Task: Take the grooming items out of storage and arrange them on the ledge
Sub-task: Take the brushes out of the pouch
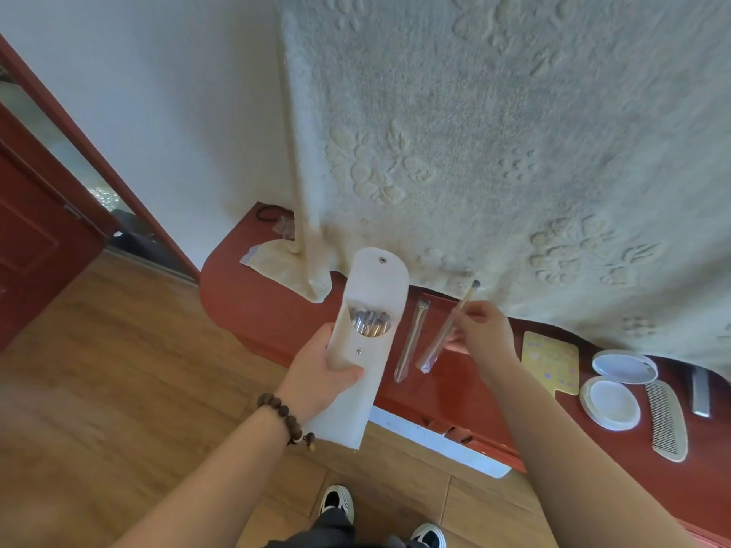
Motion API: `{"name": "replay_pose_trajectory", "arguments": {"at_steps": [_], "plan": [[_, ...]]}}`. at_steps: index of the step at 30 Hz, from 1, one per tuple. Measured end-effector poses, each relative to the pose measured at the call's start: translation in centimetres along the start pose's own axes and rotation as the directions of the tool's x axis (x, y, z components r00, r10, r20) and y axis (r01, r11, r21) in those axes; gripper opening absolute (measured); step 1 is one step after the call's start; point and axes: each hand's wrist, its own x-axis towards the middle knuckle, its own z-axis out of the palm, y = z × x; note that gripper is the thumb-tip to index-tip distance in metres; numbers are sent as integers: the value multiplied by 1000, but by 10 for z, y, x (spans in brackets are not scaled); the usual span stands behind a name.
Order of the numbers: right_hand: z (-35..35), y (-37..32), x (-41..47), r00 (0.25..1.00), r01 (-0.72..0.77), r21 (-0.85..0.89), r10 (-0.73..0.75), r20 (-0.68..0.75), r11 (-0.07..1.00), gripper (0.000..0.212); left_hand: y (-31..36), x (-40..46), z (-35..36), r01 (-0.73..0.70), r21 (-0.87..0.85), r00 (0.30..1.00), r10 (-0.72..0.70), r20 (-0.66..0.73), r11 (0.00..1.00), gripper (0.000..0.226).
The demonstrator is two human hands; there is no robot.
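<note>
My left hand grips a white snap-flap pouch held upright over the floor, just in front of the red ledge. Several brushes stick out of its open mouth. My right hand pinches a thin makeup brush in a clear sleeve, tilted, its lower end low over the ledge. Another sleeved brush lies flat on the ledge between the pouch and my right hand.
To the right on the ledge lie a yellow dotted hand mirror, an open white compact, a cream comb and a grey comb. A cream curtain hangs down onto the ledge. A red door stands at the left.
</note>
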Motion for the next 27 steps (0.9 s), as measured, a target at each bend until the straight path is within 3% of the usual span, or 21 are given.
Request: {"name": "replay_pose_trajectory", "arguments": {"at_steps": [3, 7, 15, 23, 25, 27], "plan": [[4, 20, 11, 1000, -4, -213, 10, 28, 977, 9, -3, 2, -2, 34, 0, 999, -34, -29, 999, 35], [17, 30, 20, 999, -9, -360, 24, 38, 933, 7, -8, 1, -3, 60, -4, 998, -60, -36, 998, 39], [40, 38, 29, 999, -32, -393, 39, 11, 919, 15, -13, -3, -5, 78, -24, 996, -79, -48, 997, 38], [34, 29, 26, 999, -15, -600, -18, -50, 800, 33, -5, -2, -9, 51, -24, 998, -52, -27, 998, 39], [36, 12, 19, 996, 36, -506, -71, -49, 862, 38, -1, -1, -8, 34, -23, 999, -34, 16, 999, 40], [39, -16, 6, 996, 26, -145, -14, 85, 989, 46, 5, -1, -5, 3, -29, 996, -1, 91, 1000, 43]]}}
